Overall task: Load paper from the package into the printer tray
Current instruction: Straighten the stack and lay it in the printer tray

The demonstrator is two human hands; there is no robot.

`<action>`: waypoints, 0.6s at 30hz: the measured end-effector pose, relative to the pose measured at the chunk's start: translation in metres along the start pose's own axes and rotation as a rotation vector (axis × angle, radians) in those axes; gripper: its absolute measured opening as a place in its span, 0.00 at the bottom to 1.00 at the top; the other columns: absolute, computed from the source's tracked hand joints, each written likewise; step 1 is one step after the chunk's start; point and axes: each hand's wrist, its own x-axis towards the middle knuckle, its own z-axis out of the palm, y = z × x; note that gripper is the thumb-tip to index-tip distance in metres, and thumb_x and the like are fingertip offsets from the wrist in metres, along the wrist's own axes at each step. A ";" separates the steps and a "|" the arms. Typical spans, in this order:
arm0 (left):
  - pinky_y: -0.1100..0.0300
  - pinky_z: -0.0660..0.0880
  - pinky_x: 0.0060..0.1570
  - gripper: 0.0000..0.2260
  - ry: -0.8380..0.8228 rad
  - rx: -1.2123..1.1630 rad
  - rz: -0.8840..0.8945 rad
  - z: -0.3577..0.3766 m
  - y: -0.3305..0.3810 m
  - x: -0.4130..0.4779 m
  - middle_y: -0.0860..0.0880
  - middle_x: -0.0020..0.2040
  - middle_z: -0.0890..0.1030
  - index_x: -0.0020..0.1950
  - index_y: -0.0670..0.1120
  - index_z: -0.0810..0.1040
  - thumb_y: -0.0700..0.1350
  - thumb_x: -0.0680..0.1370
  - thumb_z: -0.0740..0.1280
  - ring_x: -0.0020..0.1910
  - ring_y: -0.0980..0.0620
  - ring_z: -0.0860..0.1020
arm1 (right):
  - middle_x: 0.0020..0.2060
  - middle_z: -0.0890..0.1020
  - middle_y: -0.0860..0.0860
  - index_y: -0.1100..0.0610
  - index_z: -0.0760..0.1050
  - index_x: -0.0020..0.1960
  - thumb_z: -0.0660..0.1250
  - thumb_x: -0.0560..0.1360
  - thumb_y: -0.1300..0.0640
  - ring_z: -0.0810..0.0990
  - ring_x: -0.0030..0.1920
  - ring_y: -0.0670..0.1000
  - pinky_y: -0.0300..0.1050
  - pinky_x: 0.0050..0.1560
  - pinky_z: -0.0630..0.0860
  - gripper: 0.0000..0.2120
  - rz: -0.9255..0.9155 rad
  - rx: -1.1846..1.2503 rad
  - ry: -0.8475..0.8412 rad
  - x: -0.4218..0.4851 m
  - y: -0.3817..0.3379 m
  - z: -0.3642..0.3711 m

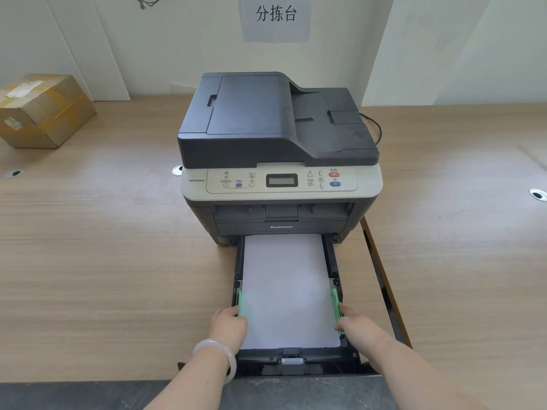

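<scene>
A dark grey and beige printer (278,137) stands on a wooden desk. Its black paper tray (349,355) is pulled out toward me over the desk's front edge. A stack of white paper (287,288) lies flat inside the tray. My left hand (229,324) grips the green side guide (239,303) on the tray's left. My right hand (355,322) grips the green side guide (336,303) on the right. Both guides touch the paper's edges. No paper package is in view.
A taped cardboard box (44,110) sits at the desk's back left. Cable grommets (13,173) (538,194) are set into the desk. A black cable (377,128) runs behind the printer. A paper sign (276,17) hangs on the wall. A gap (381,279) splits the desk right of the tray.
</scene>
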 end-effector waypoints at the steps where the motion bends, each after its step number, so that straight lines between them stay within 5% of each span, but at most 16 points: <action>1: 0.60 0.69 0.37 0.18 0.005 -0.008 -0.003 0.000 0.000 -0.001 0.40 0.48 0.78 0.35 0.48 0.76 0.29 0.73 0.54 0.41 0.44 0.75 | 0.72 0.67 0.59 0.53 0.52 0.78 0.55 0.78 0.66 0.74 0.63 0.59 0.47 0.59 0.71 0.30 0.000 -0.009 0.009 -0.001 0.000 0.000; 3: 0.59 0.71 0.41 0.18 0.017 -0.030 0.004 0.001 0.001 -0.003 0.38 0.55 0.78 0.38 0.52 0.75 0.30 0.74 0.55 0.46 0.42 0.76 | 0.73 0.66 0.59 0.52 0.51 0.78 0.55 0.79 0.65 0.71 0.67 0.60 0.46 0.59 0.71 0.30 0.010 -0.018 0.025 0.000 -0.001 0.000; 5: 0.60 0.71 0.39 0.18 0.023 -0.061 0.007 0.002 0.001 -0.005 0.41 0.56 0.78 0.56 0.44 0.79 0.30 0.75 0.56 0.45 0.46 0.75 | 0.74 0.64 0.59 0.52 0.50 0.78 0.56 0.79 0.66 0.68 0.69 0.59 0.45 0.60 0.69 0.31 0.029 -0.015 0.020 0.003 -0.002 0.001; 8: 0.60 0.74 0.44 0.24 0.028 -0.080 0.002 -0.001 0.000 -0.008 0.44 0.65 0.75 0.73 0.42 0.67 0.32 0.76 0.56 0.52 0.46 0.77 | 0.74 0.64 0.58 0.52 0.50 0.78 0.56 0.78 0.66 0.67 0.70 0.59 0.46 0.65 0.67 0.32 0.021 0.024 0.028 0.002 0.001 -0.002; 14: 0.60 0.70 0.32 0.25 0.044 -0.002 -0.050 -0.012 0.001 -0.019 0.45 0.45 0.78 0.73 0.45 0.67 0.32 0.76 0.54 0.37 0.48 0.74 | 0.67 0.73 0.59 0.58 0.63 0.74 0.55 0.79 0.61 0.72 0.64 0.59 0.48 0.62 0.71 0.23 0.048 0.033 0.029 -0.006 0.012 -0.004; 18: 0.60 0.70 0.35 0.24 -0.003 0.054 -0.092 -0.018 -0.001 -0.015 0.43 0.47 0.79 0.70 0.46 0.70 0.32 0.75 0.54 0.39 0.47 0.73 | 0.65 0.73 0.59 0.59 0.64 0.72 0.55 0.79 0.61 0.72 0.52 0.55 0.44 0.48 0.72 0.22 0.093 -0.026 0.028 -0.006 0.002 0.000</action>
